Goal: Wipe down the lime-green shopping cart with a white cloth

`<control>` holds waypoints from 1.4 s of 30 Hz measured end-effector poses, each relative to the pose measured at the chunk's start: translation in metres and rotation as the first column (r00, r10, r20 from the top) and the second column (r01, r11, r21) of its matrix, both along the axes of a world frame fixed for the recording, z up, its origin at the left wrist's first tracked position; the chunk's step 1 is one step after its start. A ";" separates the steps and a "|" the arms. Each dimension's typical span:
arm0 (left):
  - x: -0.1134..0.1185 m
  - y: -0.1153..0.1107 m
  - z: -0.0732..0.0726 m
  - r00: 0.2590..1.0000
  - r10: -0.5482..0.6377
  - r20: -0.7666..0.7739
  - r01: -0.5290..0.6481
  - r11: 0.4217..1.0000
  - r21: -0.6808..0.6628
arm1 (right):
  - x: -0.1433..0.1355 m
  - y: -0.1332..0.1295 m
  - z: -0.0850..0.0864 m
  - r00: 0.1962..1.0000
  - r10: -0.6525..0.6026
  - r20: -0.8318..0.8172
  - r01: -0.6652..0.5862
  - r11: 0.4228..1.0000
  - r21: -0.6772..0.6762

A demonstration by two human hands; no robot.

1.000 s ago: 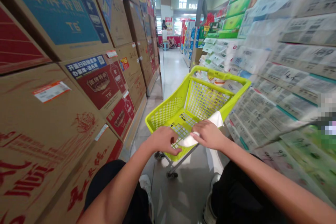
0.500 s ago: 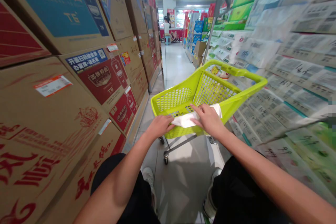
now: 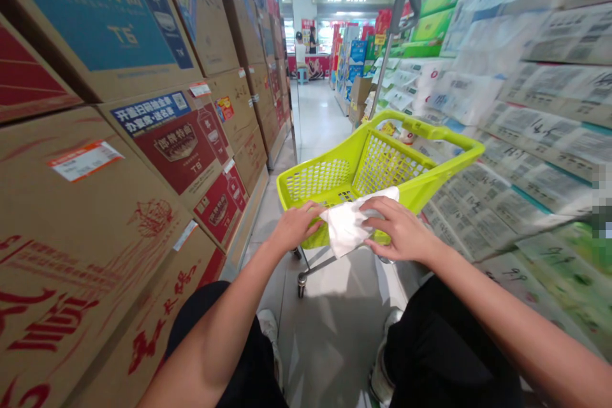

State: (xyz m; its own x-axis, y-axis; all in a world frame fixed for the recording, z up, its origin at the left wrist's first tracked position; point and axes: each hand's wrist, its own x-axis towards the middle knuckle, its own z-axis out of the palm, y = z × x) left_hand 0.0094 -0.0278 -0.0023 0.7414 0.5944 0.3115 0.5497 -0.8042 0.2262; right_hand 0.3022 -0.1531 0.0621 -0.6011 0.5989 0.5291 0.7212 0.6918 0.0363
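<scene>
A white cloth [image 3: 345, 233], crumpled and partly hanging, lies over the near rim of a lime-green shopping cart basket [image 3: 306, 175]. My left hand [image 3: 299, 226] is at the cloth's left corner, its fingers bent over the rim and closed on the cloth's edge. On the other side my right hand [image 3: 399, 229] has its fingers curled onto the cloth, with the thumb lower down. The cart has perforated walls and stands at an angle before my knees. Apart from the cloth, I make out only the slotted floor inside the basket.
Stacked cardboard cartons [image 3: 182, 146] line the left side of the aisle. Packs of tissue paper [image 3: 540, 134] are piled on the right. A grey handle on a metal pole [image 3: 406, 3] rises behind the cart. Two people [image 3: 306, 44] are far down the tiled aisle [image 3: 315, 108].
The cloth's lower part now hangs further down over the rim. My right hand has shifted slightly right and down, its fingers more curled. The left hand has barely moved.
</scene>
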 end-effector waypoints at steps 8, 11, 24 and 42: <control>0.009 -0.002 -0.015 0.987 -0.050 0.151 0.059 0.997 -0.053 | -0.048 0.065 -0.006 0.923 -0.308 0.229 0.367 0.882 -0.295; 0.005 0.003 -0.016 0.991 0.024 0.129 -0.009 0.994 -0.112 | -0.043 0.075 -0.008 0.798 -0.458 0.391 0.582 0.754 -0.304; 0.013 -0.001 0.005 0.957 0.149 -0.247 -0.145 0.989 0.036 | -0.052 0.055 -0.019 0.869 -0.411 0.275 0.475 0.849 -0.233; 0.006 0.012 0.005 0.977 0.142 -0.161 -0.148 0.989 -0.023 | -0.071 0.049 -0.037 0.805 -0.584 0.103 0.593 0.800 -0.089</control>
